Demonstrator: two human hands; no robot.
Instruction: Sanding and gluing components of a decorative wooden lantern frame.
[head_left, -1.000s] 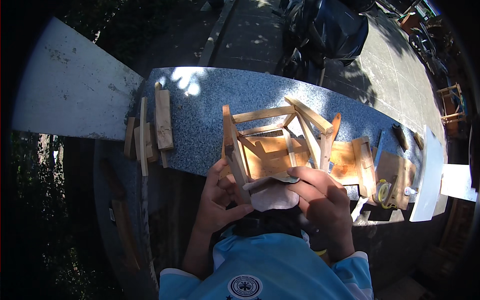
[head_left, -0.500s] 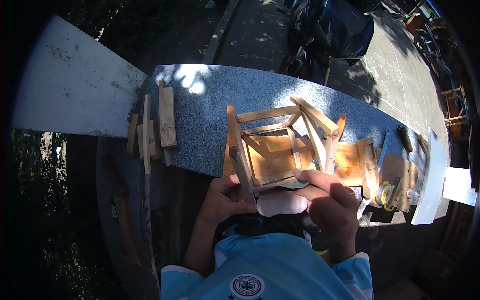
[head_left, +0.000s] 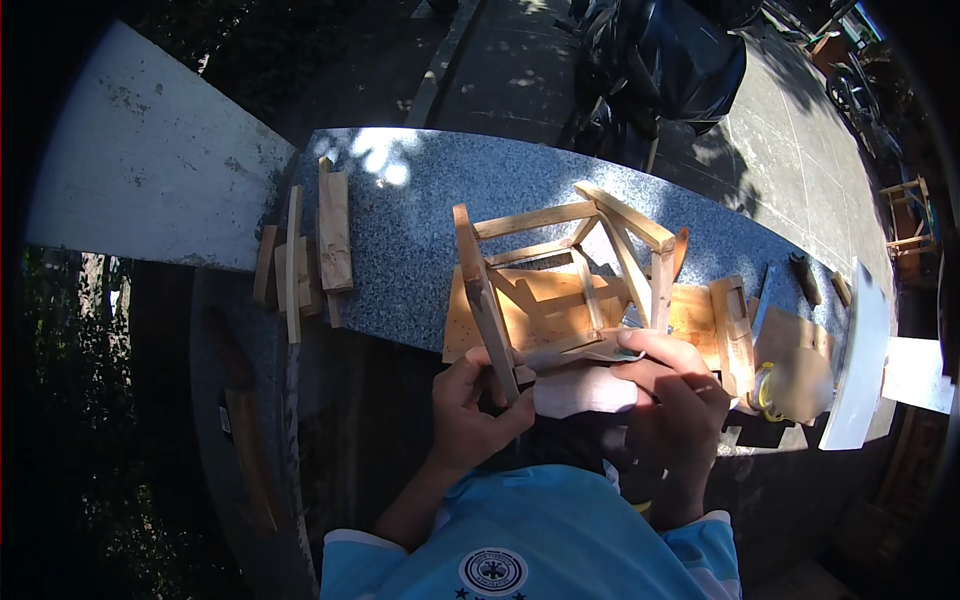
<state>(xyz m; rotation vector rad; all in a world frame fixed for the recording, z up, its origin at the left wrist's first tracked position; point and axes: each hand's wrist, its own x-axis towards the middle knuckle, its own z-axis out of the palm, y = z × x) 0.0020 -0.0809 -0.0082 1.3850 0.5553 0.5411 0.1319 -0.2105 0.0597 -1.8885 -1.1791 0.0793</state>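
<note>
A small stool-like wooden frame (head_left: 535, 219) of square legs and thin rails is tilted before me, above a wooden board (head_left: 465, 315) on the speckled table. My left hand (head_left: 475, 410) is closed round the lower end of its left leg, thumb and fingers on either side. My right hand (head_left: 685, 385) pinches a thin, folded greyish sheet (head_left: 590, 351), which looks like sandpaper, against the frame's near rail. The sheet partly covers that rail. Some fingertips of the right hand are hidden behind it.
Several wooden offcuts (head_left: 335, 230) lie at the left of the blue speckled table (head_left: 420, 250). To the right are a wooden block (head_left: 733, 330), a yellow-rimmed tool (head_left: 765, 390) and a pale panel (head_left: 852, 360). Past the table's far edge stands a motorbike under a dark cover (head_left: 675, 65).
My right hand has slid slightly right along the near rail with the sheet. The left hand has shifted a little right, and the frame's near left end has moved with it.
</note>
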